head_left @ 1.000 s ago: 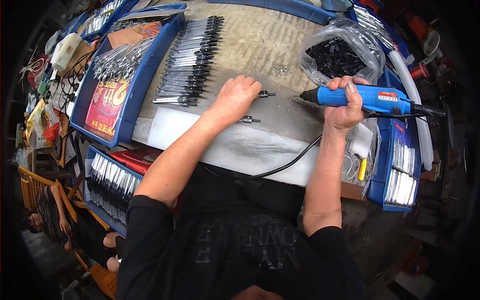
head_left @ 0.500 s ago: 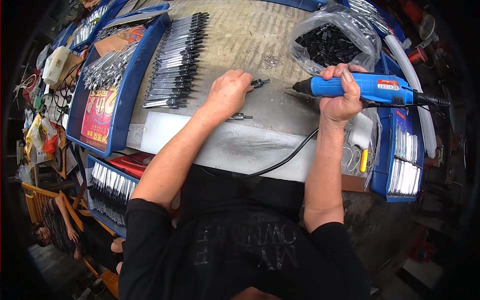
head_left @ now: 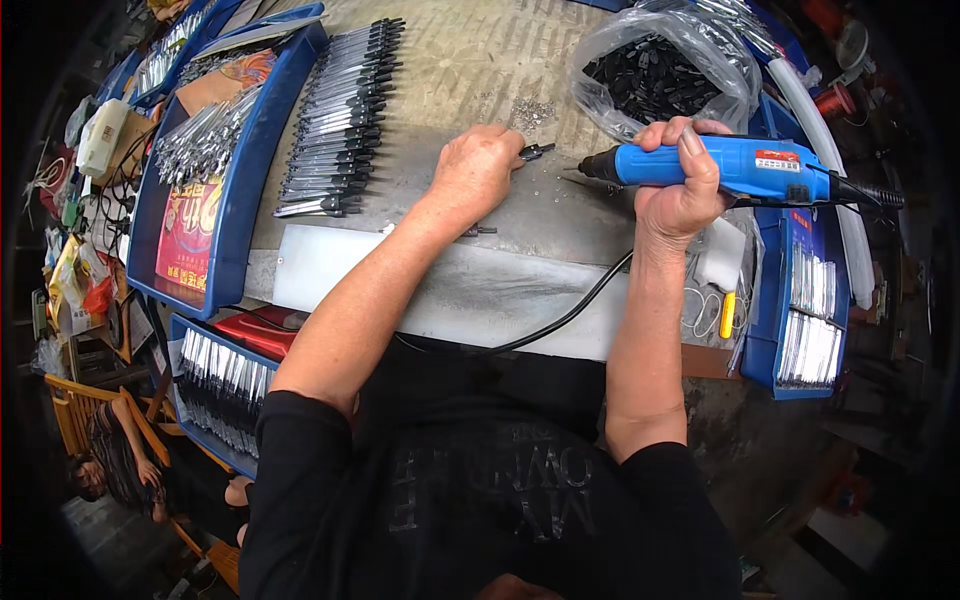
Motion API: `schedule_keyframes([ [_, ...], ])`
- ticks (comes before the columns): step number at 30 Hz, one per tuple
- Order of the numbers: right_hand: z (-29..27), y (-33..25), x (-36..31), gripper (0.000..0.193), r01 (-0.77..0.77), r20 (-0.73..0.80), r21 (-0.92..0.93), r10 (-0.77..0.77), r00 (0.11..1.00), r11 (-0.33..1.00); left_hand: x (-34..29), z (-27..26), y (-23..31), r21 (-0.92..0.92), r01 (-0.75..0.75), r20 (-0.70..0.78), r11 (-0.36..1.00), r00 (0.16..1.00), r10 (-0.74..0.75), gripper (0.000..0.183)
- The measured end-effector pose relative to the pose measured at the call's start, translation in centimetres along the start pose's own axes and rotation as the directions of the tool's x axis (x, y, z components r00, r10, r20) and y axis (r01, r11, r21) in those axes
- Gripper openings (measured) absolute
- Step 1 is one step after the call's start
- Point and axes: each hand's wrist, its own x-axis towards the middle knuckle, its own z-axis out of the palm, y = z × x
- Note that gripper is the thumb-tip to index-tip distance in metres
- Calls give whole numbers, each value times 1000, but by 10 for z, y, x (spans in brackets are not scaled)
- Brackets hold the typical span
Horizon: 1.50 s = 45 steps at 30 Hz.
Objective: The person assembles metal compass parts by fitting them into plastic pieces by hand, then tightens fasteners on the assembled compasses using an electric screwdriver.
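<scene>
Left hand [head_left: 478, 172] pins a small dark part [head_left: 535, 151] on the desk [head_left: 460, 70], fingers closed over it, while the blue electric screwdriver [head_left: 740, 167] gripped in the right hand [head_left: 680, 185] points left at it, just beside.

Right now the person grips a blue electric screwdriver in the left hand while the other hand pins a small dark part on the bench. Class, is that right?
Not quite: the head view shows the blue electric screwdriver in the right hand; the left hand pins the small dark part.
</scene>
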Motion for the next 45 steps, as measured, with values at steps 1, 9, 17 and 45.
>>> schedule_keyframes([
  [1,0,0,0,26,-1,-1,-1,1,1000,1000,0,0,0,3,6,3,1000,1000,-6,12],
  [9,0,1,0,25,6,17,-5,-6,1000,1000,7,-3,3,-59,88,54,994,995,-84,13],
  [17,2,0,-1,28,16,15,10,-16,1000,1000,8,-3,5,-53,102,60,993,993,-98,12],
  [45,2,-1,-1,27,0,-17,-38,0,1000,999,1,3,3,-65,28,-46,997,998,-31,14],
])
